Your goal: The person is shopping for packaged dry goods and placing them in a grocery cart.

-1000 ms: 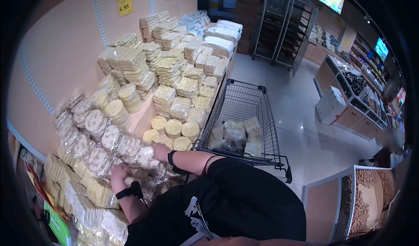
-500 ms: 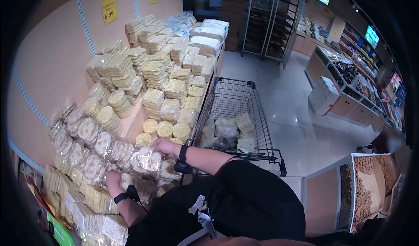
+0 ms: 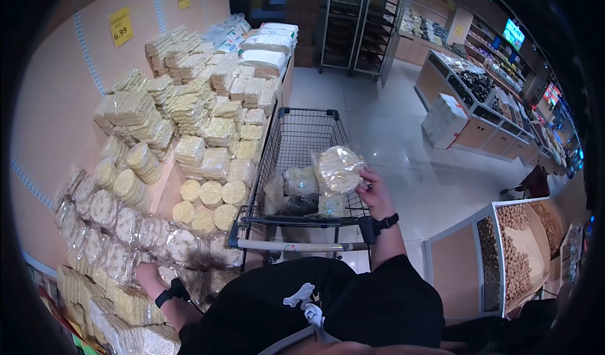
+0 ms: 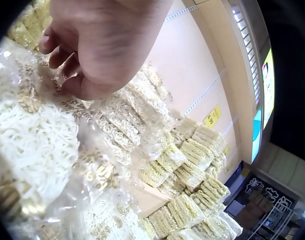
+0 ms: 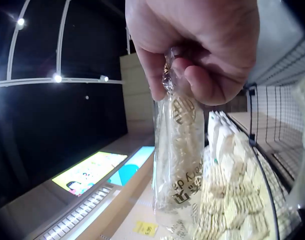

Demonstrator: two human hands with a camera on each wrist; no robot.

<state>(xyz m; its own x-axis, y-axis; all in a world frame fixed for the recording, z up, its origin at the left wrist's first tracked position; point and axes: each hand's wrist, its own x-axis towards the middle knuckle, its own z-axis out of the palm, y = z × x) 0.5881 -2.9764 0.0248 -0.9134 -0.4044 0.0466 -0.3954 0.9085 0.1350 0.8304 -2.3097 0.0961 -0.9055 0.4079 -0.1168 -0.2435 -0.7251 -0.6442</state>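
In the head view the right hand (image 3: 376, 195) holds a round noodle pack (image 3: 340, 169) in clear wrap above the cart (image 3: 302, 128). The right wrist view shows the right hand (image 5: 192, 55) pinching the gathered end of the wrap, the pack (image 5: 177, 155) hanging from it. At the display's near left, the left hand (image 3: 150, 278) rests among round wrapped packs (image 3: 118, 260). Up close, the left hand (image 4: 102, 50) has its fingers curled onto the clear wrap of a white noodle pack (image 4: 32, 140).
Packs and a dark bag (image 3: 301, 204) lie in the cart. Stacked square noodle blocks (image 3: 129, 109) and yellow round cakes (image 3: 212, 193) fill the display left of the cart. A nut bin (image 3: 517, 267) stands at the right, a white box (image 3: 445, 120) beyond.
The right hand has moved right, from the display to above the cart, with a round pack. The left hand stays at the packs. The head view has shifted, so the display appears further left.
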